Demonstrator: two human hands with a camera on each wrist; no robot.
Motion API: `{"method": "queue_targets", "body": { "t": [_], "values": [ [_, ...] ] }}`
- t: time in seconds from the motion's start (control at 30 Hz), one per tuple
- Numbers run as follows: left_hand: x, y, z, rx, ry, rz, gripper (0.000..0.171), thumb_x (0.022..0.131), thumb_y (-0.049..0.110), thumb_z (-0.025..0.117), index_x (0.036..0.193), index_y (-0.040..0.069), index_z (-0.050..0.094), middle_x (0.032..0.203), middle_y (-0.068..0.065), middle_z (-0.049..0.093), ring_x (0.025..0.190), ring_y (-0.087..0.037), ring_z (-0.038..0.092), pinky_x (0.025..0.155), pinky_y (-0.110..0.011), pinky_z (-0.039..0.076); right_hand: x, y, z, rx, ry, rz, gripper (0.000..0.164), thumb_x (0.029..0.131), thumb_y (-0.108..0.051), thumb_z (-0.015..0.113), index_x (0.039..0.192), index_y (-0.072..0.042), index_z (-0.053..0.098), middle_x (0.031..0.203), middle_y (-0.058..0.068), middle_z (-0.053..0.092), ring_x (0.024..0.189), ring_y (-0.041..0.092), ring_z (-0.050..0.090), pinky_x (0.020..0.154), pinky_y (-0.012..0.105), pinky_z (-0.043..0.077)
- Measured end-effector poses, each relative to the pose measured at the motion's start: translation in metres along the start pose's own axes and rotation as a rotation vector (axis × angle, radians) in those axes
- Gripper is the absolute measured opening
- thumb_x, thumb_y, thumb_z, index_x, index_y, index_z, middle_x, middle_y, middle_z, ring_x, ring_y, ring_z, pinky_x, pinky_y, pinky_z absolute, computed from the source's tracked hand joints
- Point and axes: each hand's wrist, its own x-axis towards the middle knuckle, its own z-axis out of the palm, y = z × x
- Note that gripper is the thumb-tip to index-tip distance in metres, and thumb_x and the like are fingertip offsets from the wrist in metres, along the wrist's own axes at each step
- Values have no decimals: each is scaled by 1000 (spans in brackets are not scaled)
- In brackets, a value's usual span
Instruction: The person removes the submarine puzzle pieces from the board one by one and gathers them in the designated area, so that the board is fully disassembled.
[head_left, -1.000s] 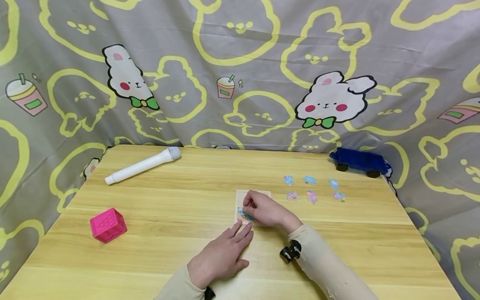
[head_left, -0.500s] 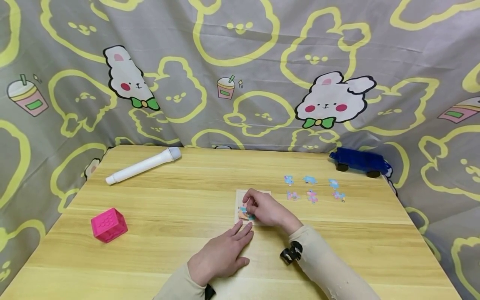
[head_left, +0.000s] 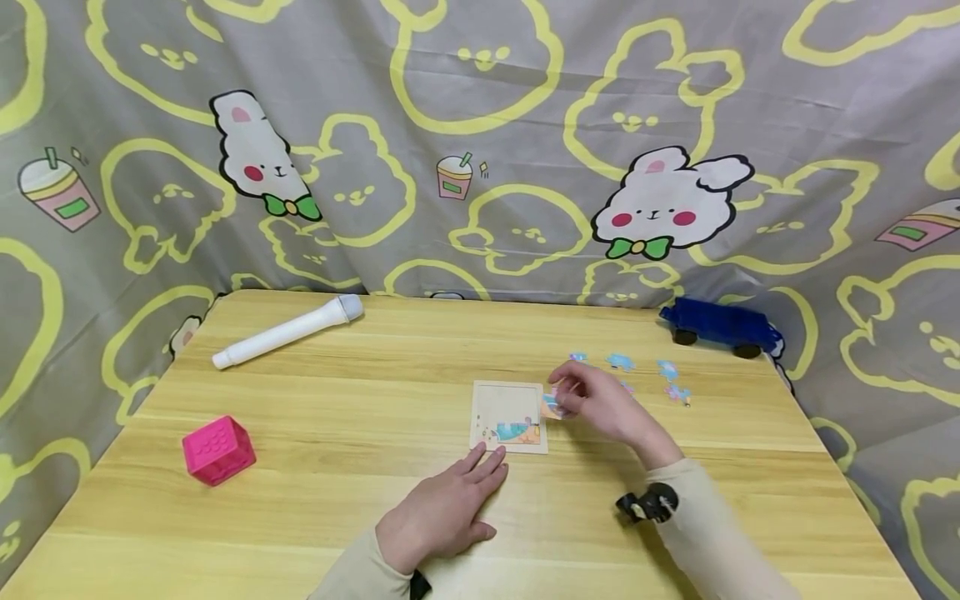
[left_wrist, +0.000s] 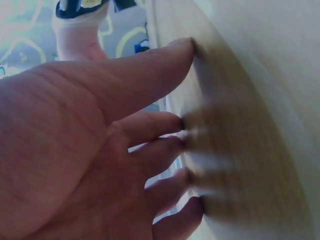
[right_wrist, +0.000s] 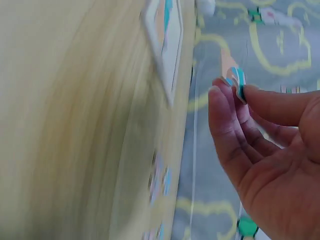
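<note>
My right hand [head_left: 600,400] pinches a puzzle piece [head_left: 552,406] between thumb and fingers, just above the right edge of the puzzle frame. Orange and teal-blue show on that piece [right_wrist: 233,70] in the right wrist view. The square wooden puzzle frame [head_left: 476,408] lies mid-table, with a few joined pieces [head_left: 517,432] along its bottom right and bare board above. My left hand [head_left: 446,508] rests palm down with fingers spread, its fingertips at the frame's lower edge. In the left wrist view the left hand's fingertips [left_wrist: 187,125] touch down on the surface.
Several loose puzzle pieces [head_left: 620,361] lie to the right behind my right hand, which partly covers some. A blue toy vehicle [head_left: 720,325] stands at the back right corner. A white microphone [head_left: 288,332] lies at the back left, and a pink block [head_left: 217,450] sits left.
My right hand has lifted away from the puzzle frame's lower left and moved right, carrying the piece, so the frame's inside now shows. The left hand has stayed put.
</note>
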Motion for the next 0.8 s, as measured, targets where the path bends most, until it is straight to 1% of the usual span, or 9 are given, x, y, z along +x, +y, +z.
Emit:
{"method": "queue_targets", "body": {
  "t": [0.07,0.13,0.2,0.27,0.43,0.63,0.8],
  "values": [
    [0,0,1,-2,2,0,73,87,39,74,147,9,46,158,-4,30,145,-26,24,102,-30,42,-7,8,-11,9,11,36,15,96,4,55,111,6,59,88,10,60,77,23,62,71,41,57],
    [0,0,1,-10,5,-2,73,86,39,74,147,9,46,158,-3,30,145,-26,23,99,-30,44,-13,16,-20,-11,8,54,12,96,4,57,107,5,59,88,10,60,76,23,62,69,39,56],
    [0,0,2,-18,9,-6,74,85,39,75,147,9,47,158,-3,30,145,-26,24,98,-31,46,-19,23,-26,-45,-8,66,7,95,2,58,102,3,60,86,9,60,75,23,61,67,35,54],
    [0,0,2,-22,11,-8,75,85,39,76,147,9,47,158,-3,30,145,-26,24,96,-31,47,-24,30,-29,-48,-44,75,4,95,2,59,99,2,60,85,8,59,74,22,60,66,32,54],
    [1,0,2,-19,21,-4,75,83,39,77,146,9,49,158,-3,31,144,-27,26,96,-31,47,-28,42,-30,-30,-120,75,2,96,2,59,98,1,59,84,9,59,74,22,60,64,31,54],
    [1,-2,3,-25,26,2,75,83,40,77,145,9,49,158,-4,32,144,-27,26,98,-31,46,-25,47,-26,-77,-127,23,8,93,4,61,95,-4,60,81,6,58,73,20,57,62,28,50],
    [1,-3,3,-34,24,6,75,83,39,77,146,9,49,158,-5,31,144,-27,25,100,-32,45,-24,46,-27,-130,-123,32,5,95,1,60,98,-4,62,84,4,58,75,19,55,64,28,47]
  ]
}}
